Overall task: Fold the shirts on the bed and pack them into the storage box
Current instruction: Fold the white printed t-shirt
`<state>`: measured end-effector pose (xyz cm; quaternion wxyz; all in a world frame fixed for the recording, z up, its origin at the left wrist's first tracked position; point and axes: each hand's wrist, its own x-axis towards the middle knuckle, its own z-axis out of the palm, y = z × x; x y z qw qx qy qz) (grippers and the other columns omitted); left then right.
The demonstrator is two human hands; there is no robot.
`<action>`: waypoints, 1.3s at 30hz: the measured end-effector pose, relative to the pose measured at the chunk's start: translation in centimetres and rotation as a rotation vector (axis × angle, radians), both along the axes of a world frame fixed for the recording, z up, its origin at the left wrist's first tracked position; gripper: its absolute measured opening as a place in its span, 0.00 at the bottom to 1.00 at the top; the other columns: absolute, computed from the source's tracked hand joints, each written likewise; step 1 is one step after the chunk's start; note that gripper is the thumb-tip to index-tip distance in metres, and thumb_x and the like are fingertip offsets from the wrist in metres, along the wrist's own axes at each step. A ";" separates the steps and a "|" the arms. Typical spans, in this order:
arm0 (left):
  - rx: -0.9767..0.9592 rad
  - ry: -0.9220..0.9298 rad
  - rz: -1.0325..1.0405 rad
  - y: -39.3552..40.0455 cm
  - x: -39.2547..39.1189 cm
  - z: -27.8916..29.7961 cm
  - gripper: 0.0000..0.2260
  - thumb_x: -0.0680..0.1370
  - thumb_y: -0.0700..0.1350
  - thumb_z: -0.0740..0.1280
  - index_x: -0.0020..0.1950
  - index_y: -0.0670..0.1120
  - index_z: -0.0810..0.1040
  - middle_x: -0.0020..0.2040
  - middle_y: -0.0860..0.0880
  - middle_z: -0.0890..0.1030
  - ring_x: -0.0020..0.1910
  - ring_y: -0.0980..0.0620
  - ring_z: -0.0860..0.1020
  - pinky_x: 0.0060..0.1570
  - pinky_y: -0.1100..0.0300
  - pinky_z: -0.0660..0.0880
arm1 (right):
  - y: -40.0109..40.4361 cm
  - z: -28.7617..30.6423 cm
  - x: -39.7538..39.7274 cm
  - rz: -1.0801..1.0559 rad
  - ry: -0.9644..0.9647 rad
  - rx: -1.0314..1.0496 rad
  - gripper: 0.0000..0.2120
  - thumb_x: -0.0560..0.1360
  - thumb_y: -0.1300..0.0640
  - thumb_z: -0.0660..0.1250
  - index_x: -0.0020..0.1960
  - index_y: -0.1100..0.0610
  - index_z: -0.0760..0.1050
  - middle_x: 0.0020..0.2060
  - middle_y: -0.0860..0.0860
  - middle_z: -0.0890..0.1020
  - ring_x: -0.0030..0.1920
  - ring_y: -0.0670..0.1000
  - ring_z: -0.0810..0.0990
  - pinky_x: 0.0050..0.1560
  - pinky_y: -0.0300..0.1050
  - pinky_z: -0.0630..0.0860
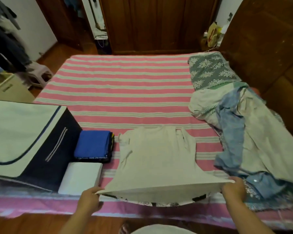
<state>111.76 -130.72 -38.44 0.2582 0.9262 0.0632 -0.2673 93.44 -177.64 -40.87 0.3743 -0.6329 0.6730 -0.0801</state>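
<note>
2 hands hold up the near hem of a white shirt (157, 156) spread on the striped bed (125, 92). From the head camera, the left hand (90, 199) pinches the hem's left corner, and the right hand (233, 188) grips the right corner, fingers curled over the cloth. Between them the hem is stretched taut and lifted off the mattress, while the collar end lies flat farther up the bed. A black-and-white patterned edge shows under the raised hem.

Left of the white shirt, just beside it, sits a folded blue shirt (91, 143) atop a dark folded piece. Nearer than that, also left of the white shirt, lies a folded white garment (80, 178). Farther left, touching both folded stacks, stands the storage box (46, 146), dark navy with a pale lid lying over its top.

Right of the white shirt, a heap of unfolded clothes (240, 132) in pale and light-blue cloth spreads along the bed's edge. Beyond that heap, up and right of the white shirt, rests a grey floral pillow (210, 70) by the wooden headboard (264, 44).
</note>
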 end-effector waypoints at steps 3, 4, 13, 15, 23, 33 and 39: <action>-0.261 0.396 0.210 -0.4 -1.2 0.7 0.08 0.78 0.30 0.66 0.53 0.41 0.81 0.46 0.43 0.79 0.42 0.46 0.78 0.39 0.56 0.78 | 1.0 1.9 -0.1 -0.106 -0.218 0.024 0.20 0.72 0.73 0.60 0.53 0.52 0.77 0.54 0.59 0.80 0.48 0.62 0.78 0.43 0.53 0.79; -0.248 0.430 0.189 -0.4 -1.5 0.7 0.07 0.79 0.29 0.64 0.51 0.36 0.79 0.42 0.42 0.76 0.37 0.45 0.75 0.35 0.56 0.75 | 1.0 2.8 0.2 -0.131 -0.285 0.035 0.21 0.72 0.75 0.60 0.52 0.52 0.78 0.54 0.60 0.80 0.48 0.61 0.78 0.42 0.51 0.78; -0.336 0.220 -0.427 -12.9 -0.7 10.8 0.26 0.79 0.53 0.72 0.75 0.60 0.66 0.69 0.55 0.74 0.62 0.59 0.76 0.55 0.64 0.75 | 5.1 18.6 8.3 0.601 -0.655 -0.133 0.08 0.77 0.68 0.66 0.47 0.55 0.76 0.38 0.47 0.82 0.37 0.46 0.80 0.33 0.38 0.76; -0.655 -0.002 -0.498 -18.9 -1.3 15.9 0.29 0.76 0.55 0.74 0.74 0.61 0.67 0.65 0.59 0.76 0.62 0.63 0.76 0.59 0.64 0.75 | 7.3 21.2 10.0 0.819 -0.658 -0.213 0.11 0.75 0.65 0.70 0.42 0.49 0.76 0.35 0.43 0.81 0.34 0.42 0.78 0.34 0.39 0.76; -0.575 -0.500 -0.654 -23.2 -0.9 23.8 0.14 0.82 0.38 0.63 0.48 0.57 0.81 0.42 0.62 0.82 0.41 0.59 0.79 0.42 0.61 0.76 | 9.8 23.7 11.7 0.754 -0.864 -0.169 0.08 0.76 0.63 0.69 0.47 0.50 0.76 0.40 0.44 0.82 0.41 0.45 0.81 0.43 0.45 0.78; -0.695 -0.280 -0.269 -21.6 0.0 24.7 0.13 0.81 0.36 0.60 0.45 0.47 0.81 0.40 0.47 0.81 0.42 0.48 0.77 0.43 0.54 0.71 | 9.8 21.1 10.9 1.088 -0.570 -0.574 0.03 0.77 0.59 0.69 0.47 0.52 0.77 0.39 0.40 0.73 0.38 0.42 0.70 0.39 0.34 0.67; -0.457 -0.171 -0.356 -19.2 1.6 24.9 0.12 0.82 0.41 0.60 0.43 0.47 0.81 0.35 0.47 0.79 0.35 0.50 0.75 0.38 0.56 0.69 | 9.0 21.1 10.4 0.845 -0.672 -0.111 0.08 0.82 0.59 0.63 0.46 0.54 0.78 0.38 0.50 0.81 0.37 0.45 0.76 0.38 0.38 0.72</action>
